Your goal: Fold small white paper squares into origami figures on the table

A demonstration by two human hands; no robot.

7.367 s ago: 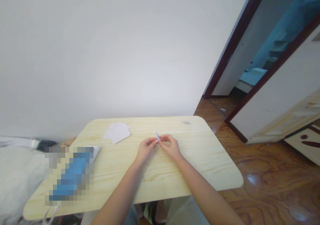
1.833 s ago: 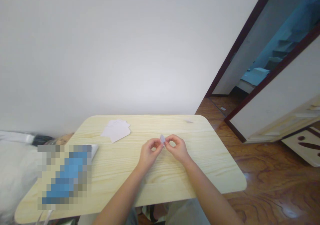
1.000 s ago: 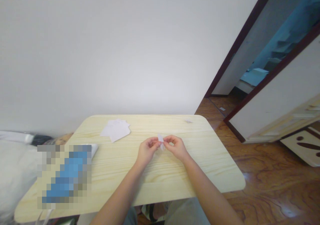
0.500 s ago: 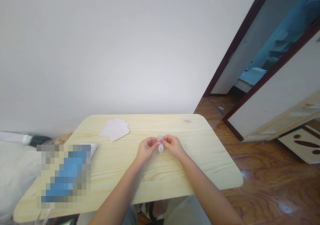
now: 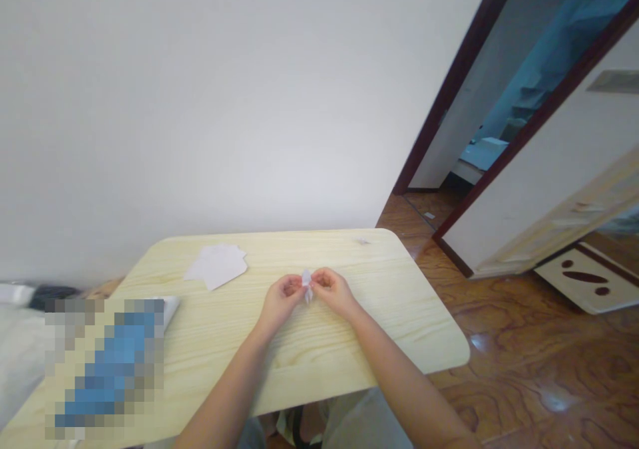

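Observation:
A small folded white paper [image 5: 307, 278] is held over the middle of the table, its lower end split into narrow points. From the left, my left hand [image 5: 284, 299] pinches its edge between thumb and fingertips. My right hand [image 5: 333, 292] grips the opposite edge in the same way, so the fingertips of both hands almost meet. Parts of the paper are hidden behind the fingers. Left of my hands, several white paper sheets [image 5: 219, 266] lie in an uneven pile. Near the far right corner rests a tiny folded paper piece [image 5: 363, 241].
The pale wooden table [image 5: 389, 342] stands against a white wall [image 5: 224, 103]. A blurred-out blue item [image 5: 117, 359] lies at its left side. Beyond the right edge are a wooden floor [image 5: 524, 369], a doorway and a low drawer unit [image 5: 589, 276].
The camera view has shifted slightly to the right. Both hands still pinch the paper, whose lower part now looks narrower and shorter. The sheets and the tiny folded piece stay in place.

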